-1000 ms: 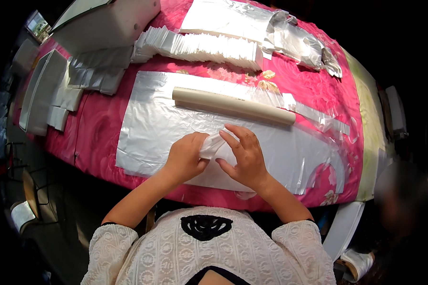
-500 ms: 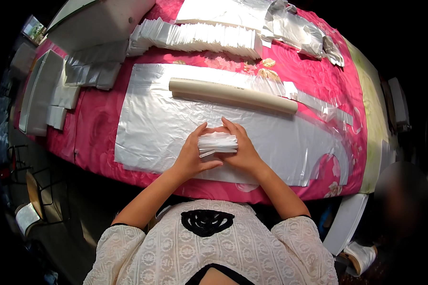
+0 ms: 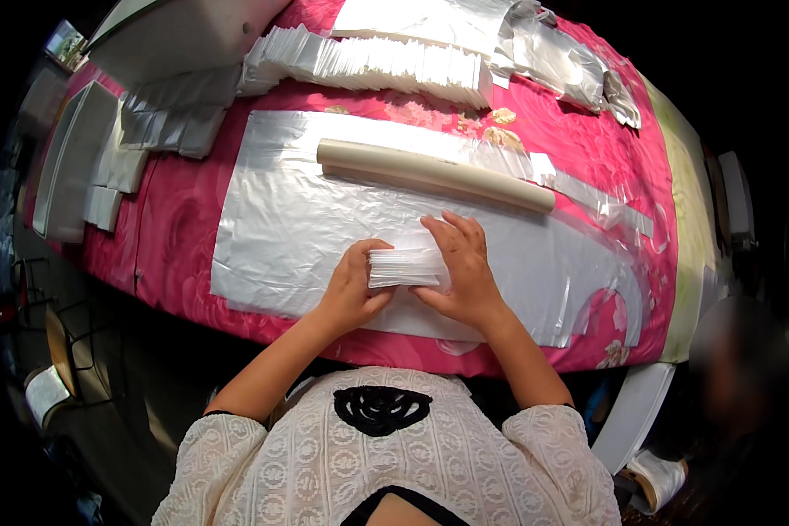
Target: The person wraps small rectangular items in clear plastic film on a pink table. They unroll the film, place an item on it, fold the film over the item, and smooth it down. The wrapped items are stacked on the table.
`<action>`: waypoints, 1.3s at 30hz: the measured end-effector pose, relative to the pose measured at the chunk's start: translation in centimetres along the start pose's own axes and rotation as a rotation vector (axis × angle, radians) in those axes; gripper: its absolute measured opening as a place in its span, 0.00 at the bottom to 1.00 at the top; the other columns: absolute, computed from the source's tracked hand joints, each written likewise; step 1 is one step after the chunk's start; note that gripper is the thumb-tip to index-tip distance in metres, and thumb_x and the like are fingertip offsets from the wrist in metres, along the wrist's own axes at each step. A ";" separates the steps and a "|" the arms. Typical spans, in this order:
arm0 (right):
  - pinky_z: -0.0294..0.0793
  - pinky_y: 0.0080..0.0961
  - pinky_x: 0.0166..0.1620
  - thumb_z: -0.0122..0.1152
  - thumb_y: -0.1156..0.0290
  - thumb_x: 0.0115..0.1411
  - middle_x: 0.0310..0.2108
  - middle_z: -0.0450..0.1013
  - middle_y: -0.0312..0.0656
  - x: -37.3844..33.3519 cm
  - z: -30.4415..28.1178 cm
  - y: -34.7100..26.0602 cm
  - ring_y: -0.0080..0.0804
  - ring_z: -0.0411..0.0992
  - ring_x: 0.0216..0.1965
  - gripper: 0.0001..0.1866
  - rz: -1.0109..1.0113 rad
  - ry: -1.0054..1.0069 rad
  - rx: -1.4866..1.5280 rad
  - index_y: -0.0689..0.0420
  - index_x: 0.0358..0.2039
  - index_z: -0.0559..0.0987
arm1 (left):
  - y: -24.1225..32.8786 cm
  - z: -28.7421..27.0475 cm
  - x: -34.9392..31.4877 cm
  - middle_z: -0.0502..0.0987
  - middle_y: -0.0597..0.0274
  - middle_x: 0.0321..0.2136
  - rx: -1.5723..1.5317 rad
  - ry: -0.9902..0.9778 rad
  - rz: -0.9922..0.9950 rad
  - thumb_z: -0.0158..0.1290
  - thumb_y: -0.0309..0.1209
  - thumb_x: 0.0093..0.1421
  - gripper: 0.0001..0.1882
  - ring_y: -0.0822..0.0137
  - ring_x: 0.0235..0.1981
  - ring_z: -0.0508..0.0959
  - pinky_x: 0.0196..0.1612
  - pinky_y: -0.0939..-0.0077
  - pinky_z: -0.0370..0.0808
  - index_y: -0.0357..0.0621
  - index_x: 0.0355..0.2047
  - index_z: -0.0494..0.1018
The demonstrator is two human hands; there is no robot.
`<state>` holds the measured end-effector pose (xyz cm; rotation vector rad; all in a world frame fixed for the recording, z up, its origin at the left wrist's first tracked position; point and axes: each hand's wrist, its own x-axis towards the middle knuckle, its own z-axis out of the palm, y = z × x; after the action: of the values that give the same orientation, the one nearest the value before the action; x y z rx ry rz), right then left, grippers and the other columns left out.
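Note:
Between my hands is a small stack of folded white plastic bags [image 3: 403,268], its layered edges facing me. My left hand [image 3: 354,287] grips the stack's left end, thumb below and fingers above. At the right end, my right hand [image 3: 465,267] has its fingers spread, the thumb close to the stack's lower corner. Whether that thumb touches the stack is hard to see. Beneath both hands lie flat white plastic sheets [image 3: 272,237]. A beige tube [image 3: 438,175] rests across the sheets just beyond my hands.
A pink flowered cloth [image 3: 180,237] covers the table. Along the far side runs a long row of folded white packets [image 3: 368,66]. White boxes [image 3: 79,167] and more packets [image 3: 175,127] stand at left. Crumpled plastic [image 3: 557,66] lies far right, and clear strips [image 3: 600,202] nearer.
My right hand has opened and shifted right, away from the stack's end. My left hand keeps hold of the left end. The tube and sheets stay in place.

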<state>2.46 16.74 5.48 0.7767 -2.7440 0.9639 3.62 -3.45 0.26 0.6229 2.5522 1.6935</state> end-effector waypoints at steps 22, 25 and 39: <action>0.66 0.28 0.50 0.64 0.74 0.47 0.42 0.71 0.43 1.7 5.0 -0.2 0.30 0.68 0.45 0.41 0.247 -0.135 0.621 0.58 0.61 0.56 | -3.5 -15.6 -4.8 0.74 0.63 0.39 -0.622 0.769 -0.295 0.51 0.24 0.59 0.12 0.75 0.41 0.72 0.46 0.81 0.67 0.36 0.43 0.68; 0.66 0.28 0.51 0.63 0.75 0.48 0.42 0.72 0.43 1.8 5.7 -1.7 0.31 0.70 0.45 0.39 0.278 -0.143 0.617 0.58 0.61 0.57 | -7.7 -25.5 -8.6 0.73 0.62 0.42 -0.627 1.055 -0.326 0.51 0.27 0.59 0.14 0.72 0.41 0.73 0.47 0.79 0.68 0.37 0.45 0.68; 0.66 0.26 0.52 0.59 0.81 0.50 0.42 0.72 0.42 1.2 7.4 -2.7 0.30 0.70 0.45 0.35 0.373 -0.105 0.534 0.58 0.59 0.59 | -18.0 -41.3 -10.6 0.74 0.62 0.39 -0.631 1.217 -0.883 0.55 0.31 0.56 0.17 0.66 0.38 0.74 0.39 0.74 0.74 0.42 0.45 0.68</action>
<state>3.15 9.88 1.53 0.3750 -2.8001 1.8263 -1.78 -49.41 -0.83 -1.7006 1.7303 2.4947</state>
